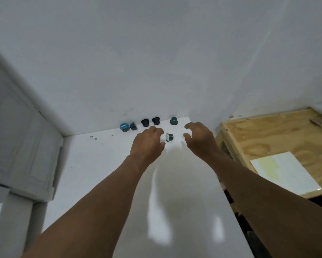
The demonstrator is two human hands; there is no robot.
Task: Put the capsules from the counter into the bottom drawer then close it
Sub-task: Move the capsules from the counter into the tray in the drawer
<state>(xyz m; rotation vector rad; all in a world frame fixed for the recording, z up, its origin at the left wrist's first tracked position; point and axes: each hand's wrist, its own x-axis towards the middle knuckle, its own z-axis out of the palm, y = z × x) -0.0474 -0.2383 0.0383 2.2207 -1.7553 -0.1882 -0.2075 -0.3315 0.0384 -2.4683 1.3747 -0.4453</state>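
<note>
Several coffee capsules sit near the back of a white counter (pixel 104 164) against the wall. A blue-lidded capsule (pixel 124 127) lies on its side at the left with a dark green one (pixel 133 126) beside it. Two black capsules (pixel 145 122) (pixel 156 120) stand upside down, and a green capsule (pixel 173 121) stands further right. One green capsule (pixel 169 137) lies on its side between my hands. My left hand (pixel 148 142) hovers just left of it with fingers curled. My right hand (pixel 198 137) is open just right of it. No drawer is in view.
A plywood table (pixel 268 135) stands to the right of the counter with a white and yellow sheet (pixel 284 172) on it. A white panelled cabinet (pixel 20 138) borders the counter's left side. The white wall rises right behind the capsules.
</note>
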